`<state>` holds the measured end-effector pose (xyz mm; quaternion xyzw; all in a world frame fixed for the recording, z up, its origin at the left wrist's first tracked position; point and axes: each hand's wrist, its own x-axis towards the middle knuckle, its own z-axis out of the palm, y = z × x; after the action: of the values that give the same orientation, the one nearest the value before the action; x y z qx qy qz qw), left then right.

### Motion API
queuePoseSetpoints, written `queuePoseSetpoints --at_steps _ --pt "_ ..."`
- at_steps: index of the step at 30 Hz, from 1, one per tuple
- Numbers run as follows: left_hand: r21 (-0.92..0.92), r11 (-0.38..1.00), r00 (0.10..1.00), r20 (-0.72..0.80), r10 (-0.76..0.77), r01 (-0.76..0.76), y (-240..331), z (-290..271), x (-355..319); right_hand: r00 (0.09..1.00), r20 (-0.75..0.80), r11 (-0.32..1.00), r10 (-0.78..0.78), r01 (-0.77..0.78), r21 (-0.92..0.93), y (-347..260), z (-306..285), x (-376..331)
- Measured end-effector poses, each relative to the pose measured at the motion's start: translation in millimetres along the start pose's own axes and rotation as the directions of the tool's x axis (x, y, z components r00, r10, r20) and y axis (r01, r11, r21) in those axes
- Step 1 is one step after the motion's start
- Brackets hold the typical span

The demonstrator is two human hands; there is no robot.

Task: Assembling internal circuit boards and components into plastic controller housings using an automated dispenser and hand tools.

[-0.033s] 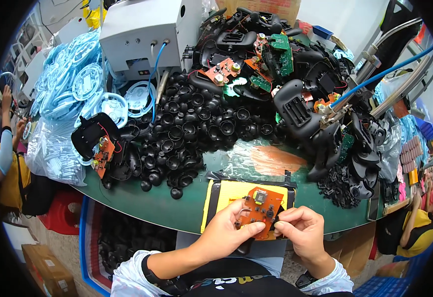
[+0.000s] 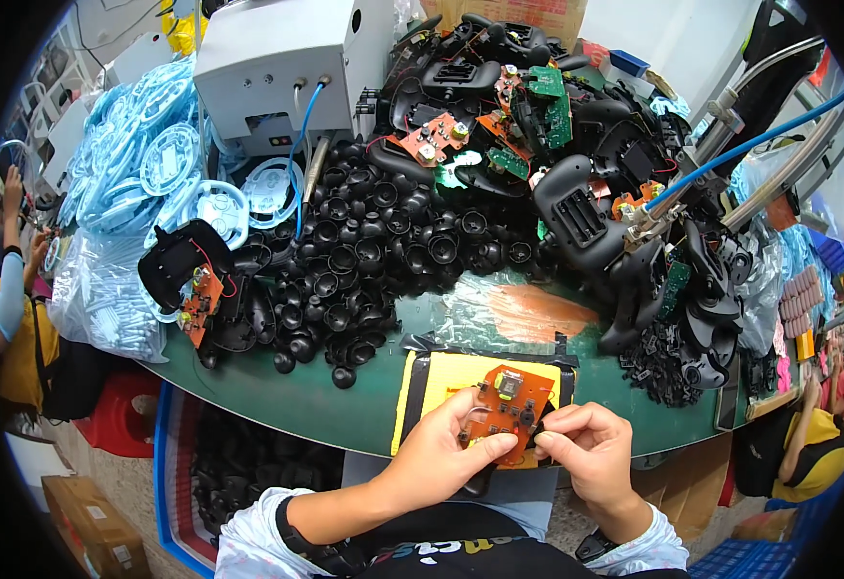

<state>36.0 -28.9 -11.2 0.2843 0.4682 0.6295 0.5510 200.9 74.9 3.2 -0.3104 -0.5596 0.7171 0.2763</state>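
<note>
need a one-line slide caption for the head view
Both hands, left hand and right hand, hold an orange circuit board over a yellow mat.

Bare green table point(image 2: 277, 391) left of the yellow mat point(image 2: 422, 381); black caps point(image 2: 364, 261) crowd beyond.

A circuit board point(image 2: 507, 405) sits on a pad point(image 2: 422, 386) at the table's point(image 2: 345, 415) near edge, a heap of caps point(image 2: 364, 261) behind it.

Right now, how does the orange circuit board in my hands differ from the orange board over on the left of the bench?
The orange circuit board in your hands is bare and loose, gripped by your left hand and right hand over the yellow mat. The orange board on the left lies unheld against a black controller shell, with red wires attached. Both are orange controller boards.
</note>
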Motion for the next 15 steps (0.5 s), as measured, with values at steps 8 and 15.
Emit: queuePoseSetpoints --at_steps 8,15 --pt "0.367 0.928 0.997 -0.029 0.073 -0.057 -1.0 0.7 0.7 0.990 0.021 0.985 -0.138 0.139 -0.105 6.7 -2.8 2.6" --pt "0.186 0.966 0.946 0.239 -0.221 0.178 16.8 -18.3 18.6 0.905 0.258 0.657 -0.339 0.424 -0.623 -19.4 -18.4 11.9"
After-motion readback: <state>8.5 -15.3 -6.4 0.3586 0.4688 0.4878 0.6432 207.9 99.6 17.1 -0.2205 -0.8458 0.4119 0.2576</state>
